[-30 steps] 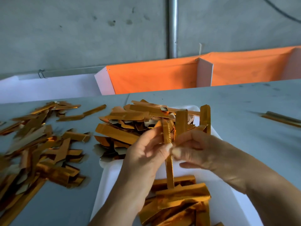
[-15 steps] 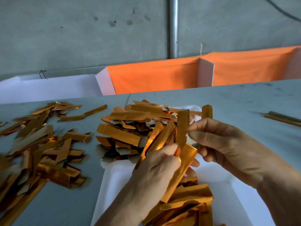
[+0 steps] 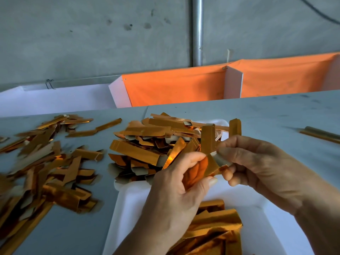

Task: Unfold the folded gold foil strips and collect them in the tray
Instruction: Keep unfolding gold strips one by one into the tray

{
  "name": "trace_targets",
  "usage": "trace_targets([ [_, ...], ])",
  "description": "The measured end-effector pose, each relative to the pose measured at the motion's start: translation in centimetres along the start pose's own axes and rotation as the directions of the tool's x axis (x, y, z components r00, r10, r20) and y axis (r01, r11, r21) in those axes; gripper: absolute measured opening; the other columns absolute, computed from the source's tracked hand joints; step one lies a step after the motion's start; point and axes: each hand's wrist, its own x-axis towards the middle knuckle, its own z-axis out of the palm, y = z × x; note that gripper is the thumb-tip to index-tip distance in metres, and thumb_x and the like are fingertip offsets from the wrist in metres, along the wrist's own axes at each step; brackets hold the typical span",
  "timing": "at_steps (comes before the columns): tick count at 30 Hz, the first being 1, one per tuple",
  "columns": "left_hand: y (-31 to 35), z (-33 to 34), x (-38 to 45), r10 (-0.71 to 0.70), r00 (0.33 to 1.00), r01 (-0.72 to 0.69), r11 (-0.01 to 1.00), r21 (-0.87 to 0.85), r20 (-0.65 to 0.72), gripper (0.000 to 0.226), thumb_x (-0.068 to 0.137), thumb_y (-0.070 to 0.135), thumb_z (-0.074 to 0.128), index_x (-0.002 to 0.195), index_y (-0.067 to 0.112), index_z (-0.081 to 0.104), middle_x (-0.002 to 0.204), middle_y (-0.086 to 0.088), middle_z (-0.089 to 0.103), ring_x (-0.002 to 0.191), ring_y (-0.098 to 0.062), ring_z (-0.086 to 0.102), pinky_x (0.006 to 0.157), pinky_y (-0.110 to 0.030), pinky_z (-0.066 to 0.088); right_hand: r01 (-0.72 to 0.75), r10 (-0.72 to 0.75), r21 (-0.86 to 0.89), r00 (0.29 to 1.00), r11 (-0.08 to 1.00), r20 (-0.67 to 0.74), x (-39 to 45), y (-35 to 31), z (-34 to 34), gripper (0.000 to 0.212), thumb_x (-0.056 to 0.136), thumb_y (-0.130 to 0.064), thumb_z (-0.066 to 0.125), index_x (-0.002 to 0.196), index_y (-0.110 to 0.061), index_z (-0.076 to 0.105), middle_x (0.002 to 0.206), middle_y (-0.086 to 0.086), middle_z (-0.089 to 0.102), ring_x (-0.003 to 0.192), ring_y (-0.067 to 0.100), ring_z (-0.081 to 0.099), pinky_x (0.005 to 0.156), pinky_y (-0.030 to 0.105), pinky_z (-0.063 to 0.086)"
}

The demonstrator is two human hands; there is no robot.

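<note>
Pinching one gold foil strip (image 3: 208,144) between both hands above white tray (image 3: 248,205) | left hand (image 3: 181,183) curled round its lower part | right hand (image 3: 257,168) pinched its pale flap | tray held strip piles (image 3: 158,142) far end, near end | loose strips (image 3: 40,162) lay left on grey table (image 3: 266,115)

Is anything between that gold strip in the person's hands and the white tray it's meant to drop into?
Nothing visible blocks it. Both hands, left and right, hold the gold foil strip directly above the white tray, whose bare middle lies open between two piles of strips.
</note>
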Motion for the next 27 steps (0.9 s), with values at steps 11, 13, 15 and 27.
trace_targets([
  [11,-0.13,-0.36,-0.04,0.029,0.998,-0.025,0.997,-0.071,0.047,0.033,0.073,0.060,0.056,0.104,0.070,0.049,0.106,0.029,0.061,0.100,0.010,0.057,0.073,-0.002,0.044,0.057,-0.057,0.001,0.997,0.998,0.061,-0.23,-0.35,-0.30,0.010,0.066,-0.021,0.073,0.076,-0.020,0.072,0.072,0.008,0.068,0.061,0.015,0.066,0.054,0.018,0.052],
  [13,-0.24,-0.36,-0.03,0.027,0.998,-0.023,0.997,-0.074,0.054,0.035,0.073,0.060,0.057,0.106,0.069,0.049,0.105,0.028,0.062,0.101,0.009,0.058,0.074,-0.003,0.044,0.068,-0.067,-0.015,0.994,0.998,0.081,-0.25,-0.40,-0.38,0.012,0.066,-0.019,0.079,0.076,-0.021,0.072,0.073,0.007,0.069,0.062,0.015,0.066,0.055,0.019,0.052],
  [15,-0.30,-0.36,-0.02,0.029,0.998,-0.024,0.997,-0.078,0.057,0.039,0.073,0.059,0.058,0.111,0.064,0.051,0.105,0.026,0.063,0.102,0.006,0.058,0.076,-0.005,0.045,0.083,-0.079,-0.031,0.992,0.996,0.093,-0.27,-0.42,-0.31,0.011,0.066,-0.022,0.078,0.075,-0.021,0.071,0.074,0.008,0.069,0.063,0.016,0.067,0.056,0.019,0.053],
  [27,-0.40,-0.47,0.10,0.065,0.995,-0.059,0.996,-0.073,0.077,0.037,0.078,0.054,0.056,0.115,0.058,0.052,0.107,0.021,0.062,0.107,-0.005,0.058,0.088,-0.019,0.049,0.129,-0.117,-0.072,0.982,0.989,0.150,-0.48,-0.64,-0.49,0.006,0.073,-0.022,0.071,0.078,-0.019,0.072,0.075,0.009,0.068,0.065,0.017,0.065,0.061,0.022,0.053],
])
